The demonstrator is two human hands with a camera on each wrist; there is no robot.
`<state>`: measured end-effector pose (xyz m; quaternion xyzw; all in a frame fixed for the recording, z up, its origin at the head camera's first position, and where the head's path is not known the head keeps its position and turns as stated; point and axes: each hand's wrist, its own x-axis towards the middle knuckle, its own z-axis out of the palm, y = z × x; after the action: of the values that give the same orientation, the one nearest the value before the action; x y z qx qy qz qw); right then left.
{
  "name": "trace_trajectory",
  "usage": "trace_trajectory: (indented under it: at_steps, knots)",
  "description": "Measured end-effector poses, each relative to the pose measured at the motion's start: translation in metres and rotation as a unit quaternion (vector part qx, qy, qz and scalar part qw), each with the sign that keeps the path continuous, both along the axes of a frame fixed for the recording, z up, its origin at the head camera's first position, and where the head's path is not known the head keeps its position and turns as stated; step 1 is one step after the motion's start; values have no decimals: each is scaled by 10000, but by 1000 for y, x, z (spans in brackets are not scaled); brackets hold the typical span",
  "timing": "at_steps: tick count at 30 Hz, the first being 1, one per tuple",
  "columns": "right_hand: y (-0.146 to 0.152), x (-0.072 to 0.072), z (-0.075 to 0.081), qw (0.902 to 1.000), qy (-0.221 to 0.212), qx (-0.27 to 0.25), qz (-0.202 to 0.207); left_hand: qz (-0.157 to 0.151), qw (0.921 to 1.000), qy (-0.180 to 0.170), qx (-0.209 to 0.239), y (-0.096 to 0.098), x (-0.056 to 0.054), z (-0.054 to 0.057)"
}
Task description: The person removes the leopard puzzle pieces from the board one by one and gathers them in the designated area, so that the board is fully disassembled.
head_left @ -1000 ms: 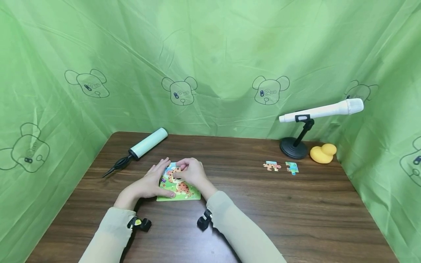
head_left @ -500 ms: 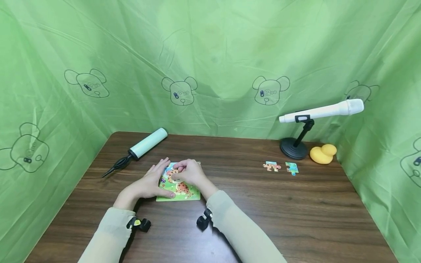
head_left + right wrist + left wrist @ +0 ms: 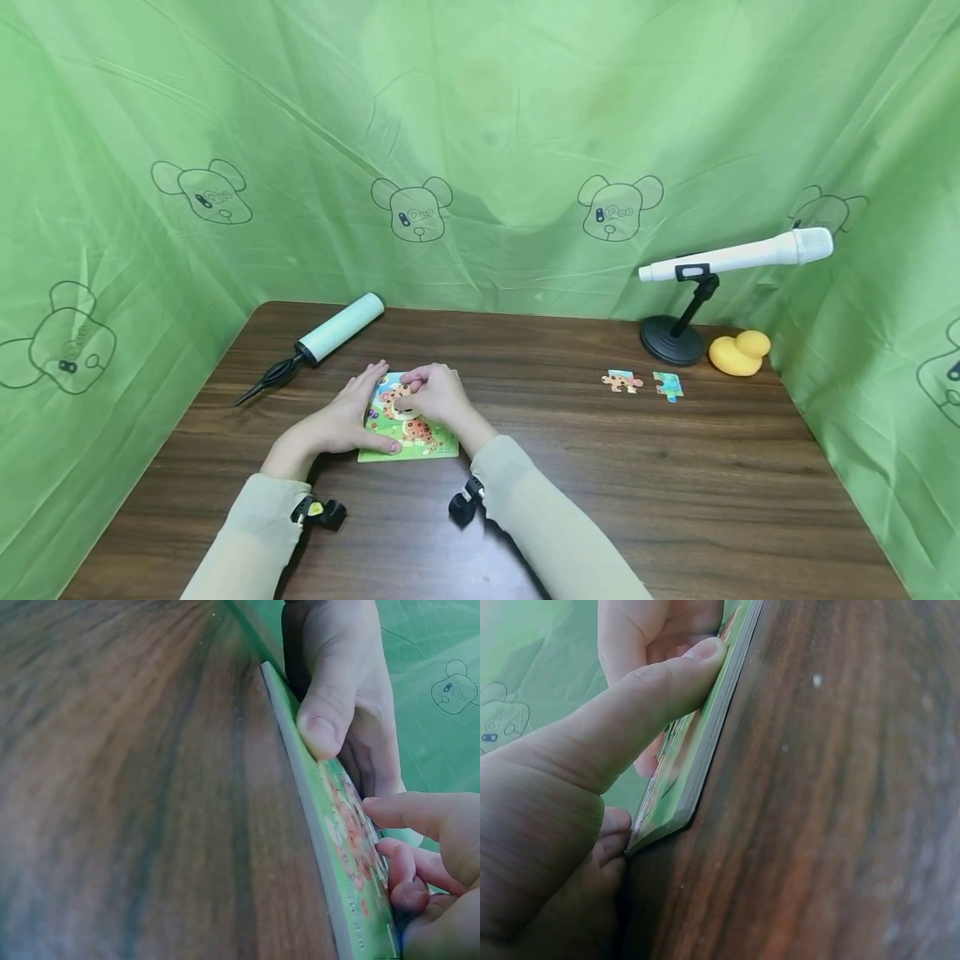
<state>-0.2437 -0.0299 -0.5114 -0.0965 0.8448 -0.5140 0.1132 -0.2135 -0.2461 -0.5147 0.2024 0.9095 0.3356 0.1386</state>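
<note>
A leopard jigsaw puzzle (image 3: 420, 446) in a green-edged board lies flat on the table. My left hand (image 3: 341, 417) rests along its left edge, fingers stretched and spread; its thumb (image 3: 667, 686) presses on the board's near left part. Over the puzzle's upper middle, my right hand (image 3: 438, 400) has its fingers curled and its thumb (image 3: 390, 808) down at the surface. They seem to pinch a puzzle piece there, mostly hidden by the fingers. Two loose puzzle pieces lie apart to the right, one spotted piece (image 3: 622, 381) and one blue-green piece (image 3: 668, 385).
A pale green hand pump (image 3: 341, 327) with a black nozzle lies behind the left hand. At the back right stand a white microphone (image 3: 738, 255) on a black stand (image 3: 671, 340) and a yellow rubber duck (image 3: 738, 353). Green curtain (image 3: 495, 100) surrounds the wooden table (image 3: 675, 500).
My right hand's fingers have shifted slightly over the same spot on the puzzle. The left hand, the board and the loose pieces stay in place.
</note>
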Motion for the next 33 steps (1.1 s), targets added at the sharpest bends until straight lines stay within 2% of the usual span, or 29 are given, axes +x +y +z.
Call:
trace_trajectory:
  at_steps: [10,19,27,33]
  knots:
    - [1,-1,1,9964,-456,-704,142,41,9997,-184,170,-2,0,2]
    - [-1,-1,-3,9978,-65,-618,227,-3,9998,-146,146,-3,-1,-1]
    - [-4,0,-1,9983,-56,-570,72,-25,9999,-136,92,-3,-2,-1]
    - [-2,1,1,9988,-74,-437,217,-59,9999,-68,75,-4,-3,-2]
